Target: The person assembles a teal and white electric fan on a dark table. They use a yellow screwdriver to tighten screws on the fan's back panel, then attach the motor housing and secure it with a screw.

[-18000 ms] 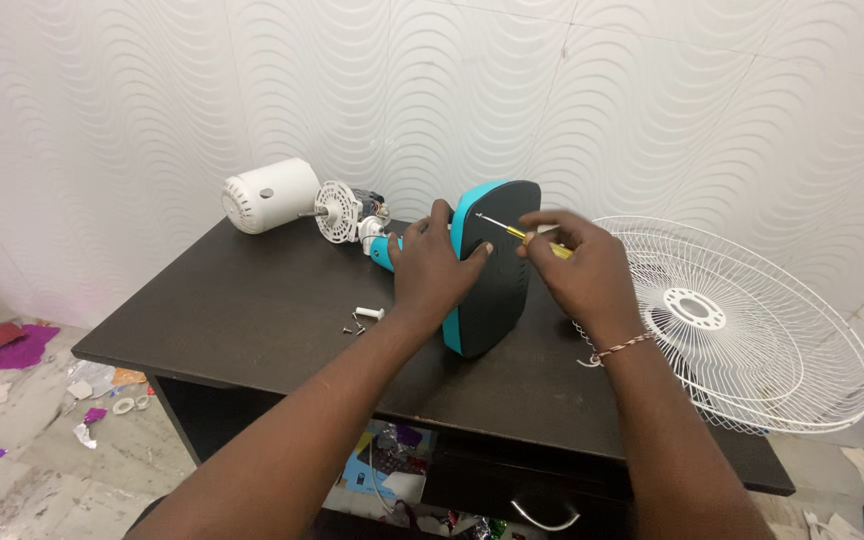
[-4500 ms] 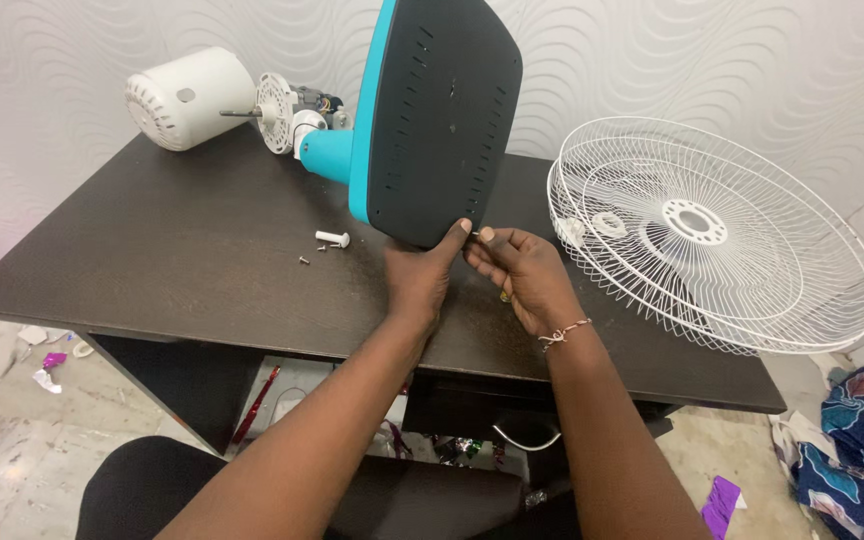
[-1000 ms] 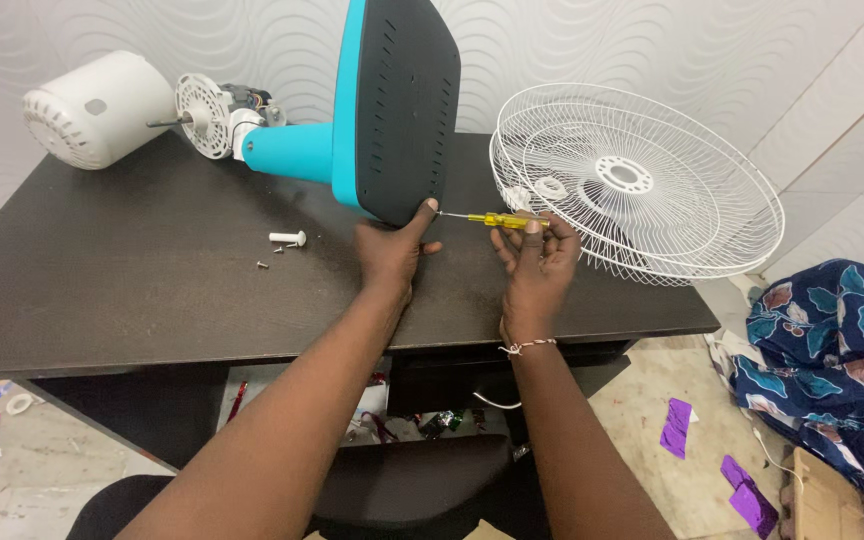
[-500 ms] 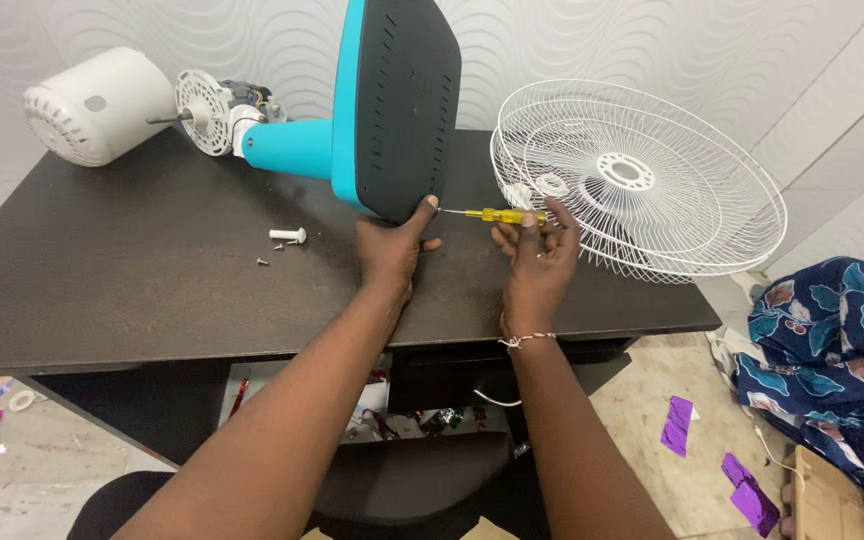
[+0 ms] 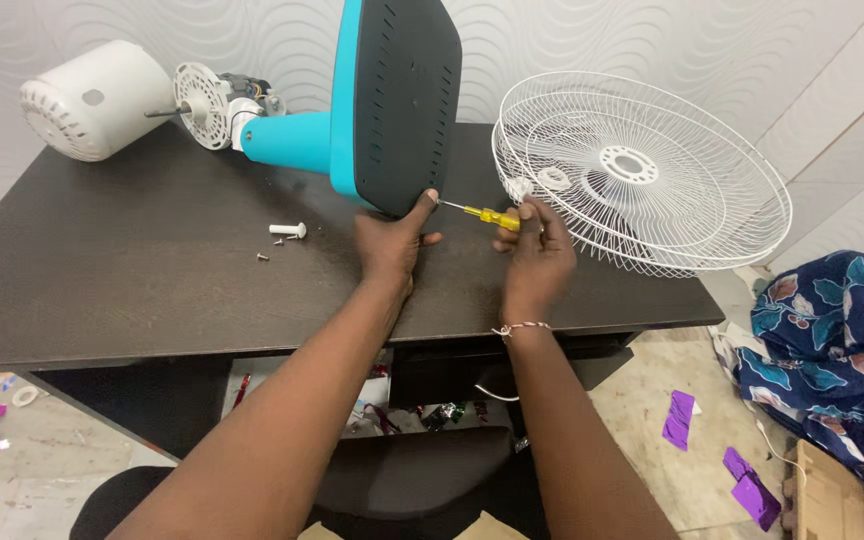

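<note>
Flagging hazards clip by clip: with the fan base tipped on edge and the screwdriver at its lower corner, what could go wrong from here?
1. The fan base stands on edge, steadied only by the left hand; it might tip over.
2. The screwdriver tip sits beside the left thumb, so a slip from the right hand could jab it.
3. Loose screws lie on the table and may roll away.

The fan base [image 5: 407, 100], upper middle of the frame, looks like matt black plastic edged in smooth teal. The screwdriver [image 5: 482, 213] has a translucent yellow handle and thin metal shaft. White wire guard [image 5: 652, 170]; dark wood-grain table [image 5: 132, 280].
</note>
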